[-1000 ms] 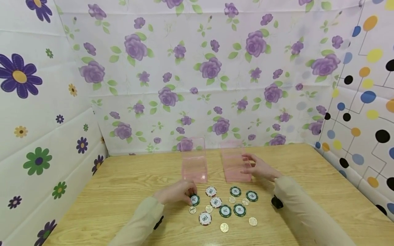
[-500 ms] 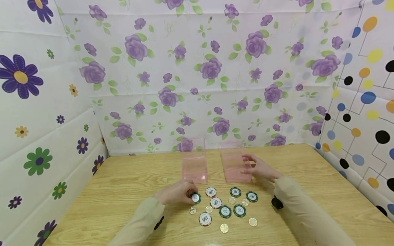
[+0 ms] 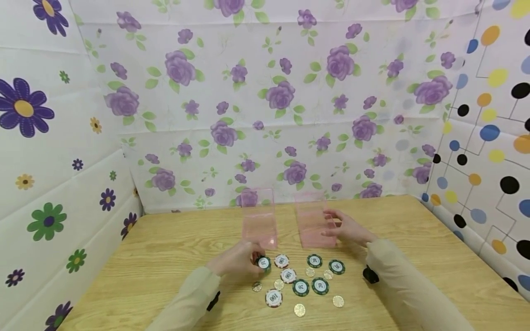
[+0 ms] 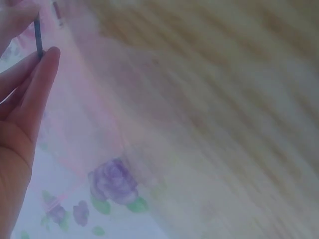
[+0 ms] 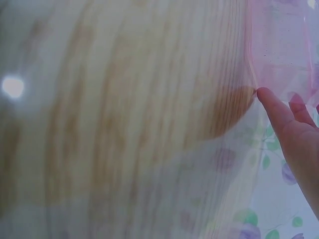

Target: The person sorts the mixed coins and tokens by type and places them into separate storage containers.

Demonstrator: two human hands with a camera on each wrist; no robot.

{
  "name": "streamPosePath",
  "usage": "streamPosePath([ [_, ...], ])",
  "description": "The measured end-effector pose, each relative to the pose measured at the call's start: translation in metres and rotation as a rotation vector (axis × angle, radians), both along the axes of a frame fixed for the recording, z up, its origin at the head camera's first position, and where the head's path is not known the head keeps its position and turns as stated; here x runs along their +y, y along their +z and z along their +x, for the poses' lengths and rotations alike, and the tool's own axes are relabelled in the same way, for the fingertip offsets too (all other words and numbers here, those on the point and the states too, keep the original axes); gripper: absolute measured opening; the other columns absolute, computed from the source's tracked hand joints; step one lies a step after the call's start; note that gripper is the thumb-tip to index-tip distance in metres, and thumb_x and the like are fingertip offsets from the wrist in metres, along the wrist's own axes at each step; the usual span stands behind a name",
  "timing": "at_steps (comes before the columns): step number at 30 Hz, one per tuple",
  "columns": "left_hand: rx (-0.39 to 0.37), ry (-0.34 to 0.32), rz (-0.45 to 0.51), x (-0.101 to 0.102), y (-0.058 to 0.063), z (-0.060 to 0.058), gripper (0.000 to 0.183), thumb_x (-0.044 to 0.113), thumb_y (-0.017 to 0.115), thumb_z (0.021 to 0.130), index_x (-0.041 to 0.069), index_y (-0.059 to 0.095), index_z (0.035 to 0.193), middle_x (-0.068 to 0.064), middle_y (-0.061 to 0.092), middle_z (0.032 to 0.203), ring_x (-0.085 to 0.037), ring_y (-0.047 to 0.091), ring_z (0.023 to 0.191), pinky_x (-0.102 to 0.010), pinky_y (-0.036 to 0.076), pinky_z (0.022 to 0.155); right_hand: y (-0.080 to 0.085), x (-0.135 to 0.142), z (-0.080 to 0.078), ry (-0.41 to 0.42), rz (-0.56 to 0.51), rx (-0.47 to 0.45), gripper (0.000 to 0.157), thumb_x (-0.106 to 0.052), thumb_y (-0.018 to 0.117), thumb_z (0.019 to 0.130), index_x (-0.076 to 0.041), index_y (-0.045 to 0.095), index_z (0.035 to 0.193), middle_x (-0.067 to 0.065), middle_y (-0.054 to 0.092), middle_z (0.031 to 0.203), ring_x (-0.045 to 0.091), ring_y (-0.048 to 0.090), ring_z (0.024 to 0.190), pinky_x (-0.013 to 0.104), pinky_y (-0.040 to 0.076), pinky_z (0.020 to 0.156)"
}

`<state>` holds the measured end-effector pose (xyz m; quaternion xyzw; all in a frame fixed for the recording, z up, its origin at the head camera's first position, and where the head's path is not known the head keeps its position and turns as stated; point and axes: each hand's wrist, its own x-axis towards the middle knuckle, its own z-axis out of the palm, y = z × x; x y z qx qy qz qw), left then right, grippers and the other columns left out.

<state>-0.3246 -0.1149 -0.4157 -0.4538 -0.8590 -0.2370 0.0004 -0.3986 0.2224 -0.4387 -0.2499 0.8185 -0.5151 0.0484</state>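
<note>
My left hand pinches a green-rimmed poker chip marked 20, held just in front of the left pink clear box. In the left wrist view the chip shows edge-on as a thin dark strip between thumb and fingers. My right hand rests its relaxed, spread fingers at the right side of a second pink clear box. The right wrist view has a fingertip right at the edge of that box. Both boxes stand with their lids raised at the back.
On the wooden table lie red-rimmed chips marked 100, several green-rimmed chips marked 20, and several small gold coins. A flowered cloth wall closes off the back; patterned cloth walls stand at both sides.
My left hand has lifted the green chip slightly and moved it a little right, toward the left box. My right hand stays at the right box. The head view has shifted slightly.
</note>
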Motion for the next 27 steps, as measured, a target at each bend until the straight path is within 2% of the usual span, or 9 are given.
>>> streamPosePath([
  [6, 0.031, -0.031, 0.075, 0.011, 0.013, -0.006, 0.021, 0.020, 0.060, 0.057, 0.010, 0.053, 0.074, 0.002, 0.047, 0.066, -0.007, 0.045, 0.056, -0.012, 0.036, 0.047, -0.001, -0.001, -0.003, -0.033, -0.007, -0.051, 0.065, -0.021, 0.060, 0.059, -0.015, 0.023, 0.112, 0.009, 0.025, 0.109, 0.027, 0.025, 0.095, 0.034, 0.029, 0.071],
  [11, 0.120, -0.074, 0.126, 0.027, 0.025, -0.015, 0.019, 0.019, 0.059, 0.057, 0.009, 0.053, 0.071, 0.002, 0.050, 0.063, -0.006, 0.046, 0.053, -0.010, 0.036, 0.045, -0.004, 0.001, -0.005, -0.052, -0.005, -0.057, 0.066, -0.024, 0.061, 0.057, -0.016, 0.024, 0.111, 0.007, 0.027, 0.109, 0.026, 0.026, 0.095, 0.033, 0.029, 0.072],
  [14, 0.198, -0.058, 0.123, 0.038, 0.031, -0.021, 0.020, 0.023, 0.059, 0.057, 0.009, 0.054, 0.070, 0.003, 0.048, 0.062, -0.005, 0.044, 0.052, -0.009, 0.034, 0.045, -0.007, 0.003, -0.007, -0.049, -0.013, -0.054, 0.067, -0.025, 0.061, 0.056, -0.017, 0.024, 0.111, 0.007, 0.027, 0.108, 0.027, 0.025, 0.094, 0.033, 0.029, 0.071],
  [16, 0.211, -0.026, 0.118, 0.044, 0.034, -0.025, 0.022, 0.025, 0.059, 0.057, 0.010, 0.054, 0.071, 0.003, 0.047, 0.063, -0.005, 0.044, 0.053, -0.009, 0.034, 0.046, -0.009, 0.004, -0.009, -0.046, -0.017, -0.048, 0.067, -0.024, 0.061, 0.056, -0.016, 0.024, 0.111, 0.007, 0.027, 0.108, 0.026, 0.027, 0.094, 0.033, 0.030, 0.071],
  [18, 0.203, 0.014, 0.115, 0.050, 0.037, -0.027, 0.024, 0.027, 0.059, 0.057, 0.010, 0.055, 0.073, 0.003, 0.046, 0.065, -0.006, 0.044, 0.055, -0.010, 0.034, 0.046, -0.010, 0.004, -0.010, -0.049, -0.006, -0.039, 0.066, -0.025, 0.061, 0.056, -0.016, 0.024, 0.111, 0.007, 0.027, 0.108, 0.026, 0.028, 0.093, 0.033, 0.029, 0.071],
  [23, 0.109, 0.090, 0.094, 0.065, 0.043, -0.033, 0.026, 0.033, 0.057, 0.057, 0.012, 0.054, 0.074, 0.003, 0.048, 0.065, -0.005, 0.043, 0.056, -0.014, 0.035, 0.047, -0.008, 0.003, -0.007, -0.061, 0.009, -0.031, 0.066, -0.025, 0.061, 0.056, -0.015, 0.024, 0.111, 0.008, 0.028, 0.107, 0.025, 0.028, 0.093, 0.035, 0.028, 0.072],
  [27, 0.042, 0.102, 0.082, 0.076, 0.043, -0.039, 0.017, 0.031, 0.056, 0.059, 0.016, 0.052, 0.066, 0.005, 0.048, 0.059, -0.004, 0.039, 0.048, -0.016, 0.034, 0.042, -0.002, 0.001, -0.002, -0.040, -0.009, -0.041, 0.067, -0.023, 0.060, 0.058, -0.013, 0.022, 0.112, 0.011, 0.026, 0.108, 0.027, 0.027, 0.094, 0.036, 0.028, 0.071],
])
